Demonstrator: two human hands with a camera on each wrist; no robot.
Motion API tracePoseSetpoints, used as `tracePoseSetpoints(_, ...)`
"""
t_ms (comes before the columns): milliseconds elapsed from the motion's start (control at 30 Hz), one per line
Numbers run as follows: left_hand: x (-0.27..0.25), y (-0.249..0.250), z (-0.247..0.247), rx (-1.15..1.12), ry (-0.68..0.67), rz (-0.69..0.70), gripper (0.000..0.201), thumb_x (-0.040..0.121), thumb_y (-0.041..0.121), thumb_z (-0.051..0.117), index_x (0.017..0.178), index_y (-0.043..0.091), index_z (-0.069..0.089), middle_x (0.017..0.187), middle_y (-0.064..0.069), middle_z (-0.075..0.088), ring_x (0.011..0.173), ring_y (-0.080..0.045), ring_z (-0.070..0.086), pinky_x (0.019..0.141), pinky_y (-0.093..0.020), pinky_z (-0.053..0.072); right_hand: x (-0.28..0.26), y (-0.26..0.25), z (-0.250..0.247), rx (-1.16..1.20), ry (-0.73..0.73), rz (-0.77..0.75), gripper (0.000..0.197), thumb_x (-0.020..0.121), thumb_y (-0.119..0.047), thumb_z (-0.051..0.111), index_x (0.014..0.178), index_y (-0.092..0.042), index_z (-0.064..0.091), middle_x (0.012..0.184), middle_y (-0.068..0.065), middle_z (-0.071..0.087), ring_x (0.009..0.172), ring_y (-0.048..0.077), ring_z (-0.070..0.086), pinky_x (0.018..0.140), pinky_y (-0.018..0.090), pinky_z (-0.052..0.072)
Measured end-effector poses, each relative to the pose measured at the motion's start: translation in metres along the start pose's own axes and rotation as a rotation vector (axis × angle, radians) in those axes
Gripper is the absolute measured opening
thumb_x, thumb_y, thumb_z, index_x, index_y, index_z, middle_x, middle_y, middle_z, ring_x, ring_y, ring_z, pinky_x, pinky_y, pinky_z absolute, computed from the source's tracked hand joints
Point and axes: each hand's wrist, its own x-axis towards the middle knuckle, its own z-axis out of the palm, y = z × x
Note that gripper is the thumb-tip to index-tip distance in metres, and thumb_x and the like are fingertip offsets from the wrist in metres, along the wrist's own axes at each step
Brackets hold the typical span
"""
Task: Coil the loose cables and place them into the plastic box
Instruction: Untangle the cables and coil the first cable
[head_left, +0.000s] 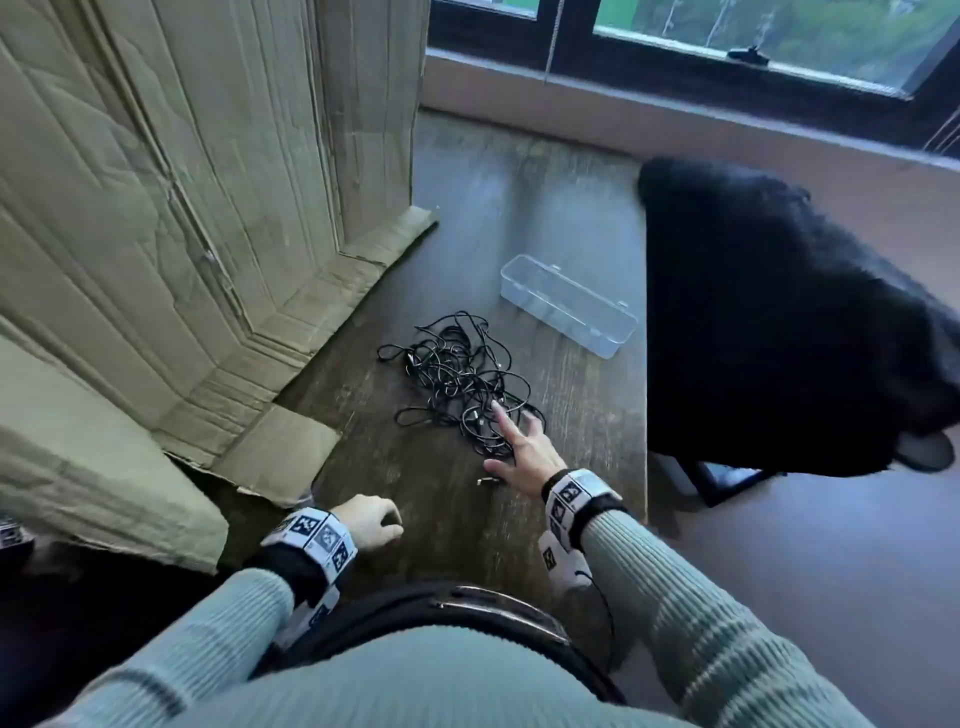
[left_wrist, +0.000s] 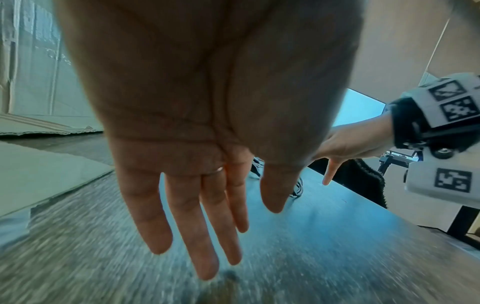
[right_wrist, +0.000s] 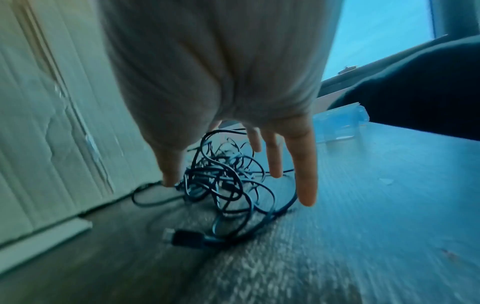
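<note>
Your right hand (head_left: 527, 457) is spread wide over the near right edge of the tangled black cables (head_left: 457, 379), fingers (right_wrist: 306, 164) straight and splayed, closed on nothing. In the right wrist view the fingertips hang just above the loops; whether any of them touches a strand, you cannot tell. A loose plug end (right_wrist: 182, 238) lies on the wood just near of the heap, below your palm.

Your left hand (head_left: 371, 519) is well apart from the cables, at the near left of the table (head_left: 587, 218). It holds nothing — the left wrist view shows its fingers (left_wrist: 187, 222) extended and relaxed above the bare wood, with a thin ring (left_wrist: 217, 170) on one of them.

The cables lie in one loose, uncoiled heap in the middle of the dark wooden table. The clear plastic box (head_left: 569, 304) sits open beyond them, far and to the right, near the table's right edge, with no cable in it.

Creased cardboard (head_left: 156, 208) stands along the left side, and a black fleecy cloth (head_left: 779, 322) hangs just off the table's right edge.
</note>
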Motion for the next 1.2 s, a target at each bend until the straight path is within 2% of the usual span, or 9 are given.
tracePoseSetpoints(133,-0.001,0.002,0.0,0.002,-0.005,0.014,0.032,0.095,0.036,0.051,0.122,0.02,0.06,0.128,-0.002,0.06,0.119,-0.018,0.054,0.099,-0.028,0.04,0.004,-0.001,0.009,-0.225,-0.157,0.009,0.067,0.082,-0.033,0.07,0.141,-0.028,0.037,0.136,0.014,0.042,0.123,0.039,0.044,0.104,0.041,0.041)
tracePoseSetpoints(233,0.003,0.003,-0.006,-0.052,0.061,0.066,0.028,0.095,0.034,0.052,0.119,0.023,0.061,0.124,0.0,0.062,0.116,-0.017,0.057,0.098,-0.028,0.042,-0.001,0.001,0.006,-0.035,-0.021,-0.019,0.034,0.08,-0.009,0.067,0.114,-0.012,0.064,0.114,0.014,0.061,0.11,0.032,0.058,0.089,0.026,0.041)
tracePoseSetpoints(333,0.011,0.007,-0.013,-0.224,0.243,0.168,0.026,0.092,0.027,0.056,0.118,0.026,0.058,0.118,0.002,0.065,0.107,-0.015,0.061,0.096,-0.031,0.046,-0.011,-0.004,-0.011,0.104,0.125,-0.112,0.025,0.074,0.003,0.066,0.096,-0.007,0.072,0.102,0.013,0.068,0.097,0.028,0.063,0.085,0.024,0.043)
tracePoseSetpoints(500,0.021,0.034,-0.031,-0.166,0.632,0.45,0.09,0.079,0.029,0.074,0.15,0.02,0.021,0.152,0.001,0.025,0.134,-0.009,0.03,0.116,-0.03,0.024,-0.036,-0.031,-0.033,0.256,0.156,-0.321,0.019,0.073,0.006,0.071,0.086,-0.007,0.077,0.102,0.006,0.073,0.093,0.008,0.063,0.084,-0.001,0.036)
tracePoseSetpoints(600,0.031,0.049,-0.035,-0.067,0.566,0.54,0.074,0.082,0.036,0.071,0.145,0.024,0.034,0.15,0.008,0.035,0.136,-0.007,0.03,0.115,-0.029,0.02,-0.046,-0.04,-0.043,0.34,0.163,-0.394,0.023,0.071,0.007,0.071,0.085,-0.01,0.078,0.093,0.001,0.075,0.08,-0.009,0.062,0.082,0.006,0.043)
tracePoseSetpoints(733,0.04,0.054,-0.037,-0.111,0.568,0.551,0.033,0.089,0.023,0.064,0.121,0.015,0.059,0.108,-0.005,0.07,0.101,-0.026,0.061,0.102,-0.042,0.04,-0.059,-0.036,-0.071,0.495,0.246,-0.369,0.02,0.075,0.004,0.076,0.084,-0.013,0.079,0.089,0.002,0.075,0.083,0.01,0.07,0.082,0.023,0.055)
tracePoseSetpoints(933,0.036,0.043,-0.074,-0.178,0.819,0.627,0.022,0.087,0.012,0.066,0.109,0.011,0.069,0.102,-0.003,0.072,0.09,-0.022,0.062,0.094,-0.042,0.047,-0.063,0.003,-0.11,0.605,0.471,-0.211,0.024,0.077,-0.004,0.076,0.081,-0.027,0.074,0.085,-0.005,0.075,0.083,0.01,0.071,0.08,0.025,0.056)
tracePoseSetpoints(1067,0.021,0.047,-0.118,-0.269,1.009,0.726,0.024,0.085,0.007,0.068,0.109,0.009,0.071,0.101,-0.005,0.073,0.087,-0.014,0.068,0.087,-0.02,0.052,-0.06,0.024,-0.117,0.675,0.59,-0.086,0.018,0.082,-0.001,0.072,0.087,-0.018,0.073,0.081,0.0,0.074,0.075,0.01,0.072,0.08,0.034,0.059)
tracePoseSetpoints(1200,0.018,0.045,-0.152,-0.3,1.275,0.581,0.017,0.084,0.006,0.069,0.101,0.008,0.074,0.092,-0.007,0.075,0.079,-0.016,0.069,0.076,-0.02,0.049,-0.053,0.046,-0.118,0.756,0.694,0.072,0.032,0.091,0.003,0.058,0.118,-0.012,0.065,0.082,0.005,0.074,0.071,0.02,0.073,0.077,0.039,0.059)
